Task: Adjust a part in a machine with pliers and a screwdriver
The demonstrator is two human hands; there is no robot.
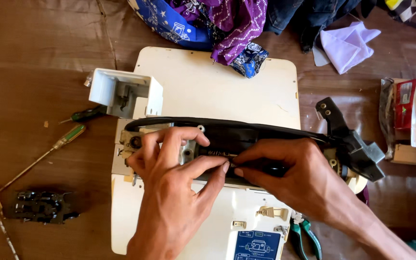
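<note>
Both hands are on the opened sewing machine (203, 91), fingertips meeting over a small spring (220, 154) in the dark channel b/w them. To do this bit well imo: keep the left bracing the frame, work the part w/ fingertips only, slow, so it doesn't ping off.

Left hand (172, 163) is half curled, thumb and index nearly pinched at the spring's end, other fingers resting on the metal. Right hand (285, 166) is pinched almost closed on the same spot; can't tell exactly what it grips.

Screwdrivers (66, 139) lie well left of the left hand, pliers (306, 233) just under the right wrist, white cover (123, 91) above the left
</note>
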